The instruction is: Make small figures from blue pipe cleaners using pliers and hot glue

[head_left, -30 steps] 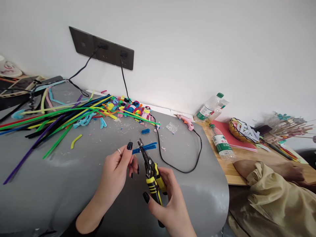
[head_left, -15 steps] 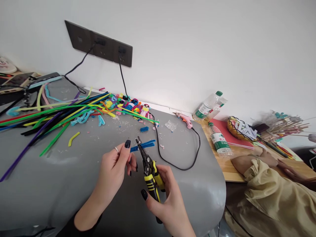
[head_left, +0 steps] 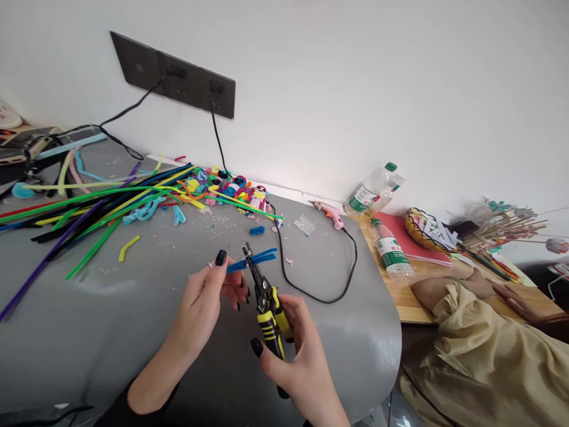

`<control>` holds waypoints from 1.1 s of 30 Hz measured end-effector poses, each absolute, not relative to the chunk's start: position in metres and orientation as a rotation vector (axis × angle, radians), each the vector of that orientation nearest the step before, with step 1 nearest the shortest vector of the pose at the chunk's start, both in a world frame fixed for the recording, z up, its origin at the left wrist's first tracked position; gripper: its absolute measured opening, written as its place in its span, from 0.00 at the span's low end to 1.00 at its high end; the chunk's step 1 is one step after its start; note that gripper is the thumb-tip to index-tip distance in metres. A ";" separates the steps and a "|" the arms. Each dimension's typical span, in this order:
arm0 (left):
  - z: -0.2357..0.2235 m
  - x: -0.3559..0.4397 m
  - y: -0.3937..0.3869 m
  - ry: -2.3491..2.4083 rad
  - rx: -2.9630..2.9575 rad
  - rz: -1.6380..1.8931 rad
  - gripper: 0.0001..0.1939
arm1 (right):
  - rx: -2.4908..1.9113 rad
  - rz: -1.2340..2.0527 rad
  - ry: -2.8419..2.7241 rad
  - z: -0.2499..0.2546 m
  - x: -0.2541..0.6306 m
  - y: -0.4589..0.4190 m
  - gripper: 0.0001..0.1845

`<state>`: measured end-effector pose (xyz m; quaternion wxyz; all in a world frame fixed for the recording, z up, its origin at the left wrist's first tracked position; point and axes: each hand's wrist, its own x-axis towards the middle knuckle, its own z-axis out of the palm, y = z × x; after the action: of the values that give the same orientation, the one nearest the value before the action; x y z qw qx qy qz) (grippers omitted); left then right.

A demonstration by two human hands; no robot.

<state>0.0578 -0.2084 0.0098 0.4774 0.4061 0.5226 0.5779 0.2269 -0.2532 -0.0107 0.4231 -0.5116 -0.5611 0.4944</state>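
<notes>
My left hand (head_left: 199, 305) is closed in a pinch on a few blue pipe cleaners (head_left: 265, 256), whose free ends stick out to the right. My right hand (head_left: 302, 359) grips yellow-and-black wire-stripping pliers (head_left: 269, 317) by the handles. The plier jaws point up and away from me and overlap the blue pipe cleaners beside my left fingers. Whether the jaws bite on them I cannot tell. A short cut blue bundle (head_left: 256, 230) lies on the grey tabletop (head_left: 133, 338) just beyond.
Long colourful pipe cleaners (head_left: 89, 213) spread across the left. Small pipe-cleaner figures (head_left: 242, 191) sit by the wall. A pink glue gun (head_left: 332, 216) trails a black cable. At right are water bottles (head_left: 393, 255), a red folder (head_left: 422, 252) and another person's arm (head_left: 462, 308).
The view has shifted slightly. My left hand has moved a little left and down, and more blue shows beside its fingers. The pliers remain across the blue pipe cleaners.
</notes>
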 end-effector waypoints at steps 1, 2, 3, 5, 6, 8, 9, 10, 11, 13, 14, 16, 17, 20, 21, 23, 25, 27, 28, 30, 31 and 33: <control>0.009 0.058 -0.208 1.269 1.011 1.400 0.30 | -1.278 1.236 -1.405 -0.010 0.227 -0.253 0.27; 0.009 0.058 -0.208 1.260 1.032 1.392 0.30 | -1.276 1.237 -1.406 -0.010 0.227 -0.253 0.27; 0.008 0.058 -0.207 1.248 1.053 1.392 0.30 | -1.275 1.236 -1.405 -0.009 0.227 -0.253 0.27; 0.006 0.058 -0.206 1.221 1.080 1.401 0.30 | -1.275 1.246 -1.408 -0.008 0.226 -0.253 0.27; 0.005 0.057 -0.205 1.211 1.084 1.407 0.29 | -1.276 1.248 -1.410 -0.008 0.226 -0.253 0.27; 0.003 0.057 -0.204 1.196 1.080 1.418 0.28 | -1.282 1.255 -1.413 -0.007 0.226 -0.252 0.27; 0.002 0.057 -0.204 1.189 1.076 1.422 0.27 | -1.283 1.260 -1.413 -0.008 0.225 -0.252 0.27; 0.001 0.057 -0.204 1.182 1.073 1.424 0.27 | -1.281 1.265 -1.412 -0.008 0.225 -0.252 0.27; 0.000 0.056 -0.205 1.173 1.068 1.426 0.26 | -1.278 1.271 -1.408 -0.009 0.224 -0.252 0.27; -0.001 0.056 -0.206 1.164 1.051 1.437 0.26 | -1.269 1.283 -1.401 -0.010 0.224 -0.254 0.28; -0.002 0.055 -0.207 1.165 1.042 1.441 0.27 | -1.266 1.284 -1.393 -0.012 0.225 -0.255 0.29; -0.003 0.052 -0.207 1.188 1.027 1.446 0.28 | -1.274 1.286 -1.381 -0.013 0.227 -0.257 0.29; -0.003 0.050 -0.207 1.209 1.026 1.450 0.28 | -1.282 1.279 -1.378 -0.014 0.230 -0.258 0.29; -0.005 0.040 -0.205 1.310 1.064 1.471 0.27 | -1.350 1.196 -1.393 -0.011 0.241 -0.259 0.28; -0.005 0.035 -0.204 1.353 1.093 1.473 0.27 | -1.401 1.141 -1.405 -0.010 0.245 -0.259 0.28; -0.006 0.027 -0.203 1.457 1.185 1.465 0.25 | -1.535 1.000 -1.448 -0.005 0.252 -0.257 0.30; -0.005 0.020 -0.203 1.584 1.327 1.458 0.23 | -1.648 0.846 -1.534 0.000 0.254 -0.253 0.32; -0.002 0.015 -0.203 1.706 1.483 1.450 0.20 | -1.686 0.704 -1.673 0.004 0.251 -0.246 0.33; -0.001 0.013 -0.202 1.750 1.551 1.446 0.18 | -1.681 0.640 -1.753 0.006 0.247 -0.242 0.32; 0.004 0.010 -0.200 1.805 1.664 1.441 0.15 | -1.650 0.519 -1.904 0.007 0.237 -0.230 0.30; 0.006 0.009 -0.197 1.816 1.711 1.443 0.13 | -1.629 0.463 -1.966 0.007 0.230 -0.223 0.29; 0.011 0.009 -0.190 1.814 1.798 1.461 0.12 | -1.583 0.356 -2.054 0.005 0.217 -0.206 0.28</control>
<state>0.0090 -0.1902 0.0112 0.0992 0.6081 0.6135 0.4939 0.2172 -0.2063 0.0049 0.2590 -0.5842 -0.7579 0.1314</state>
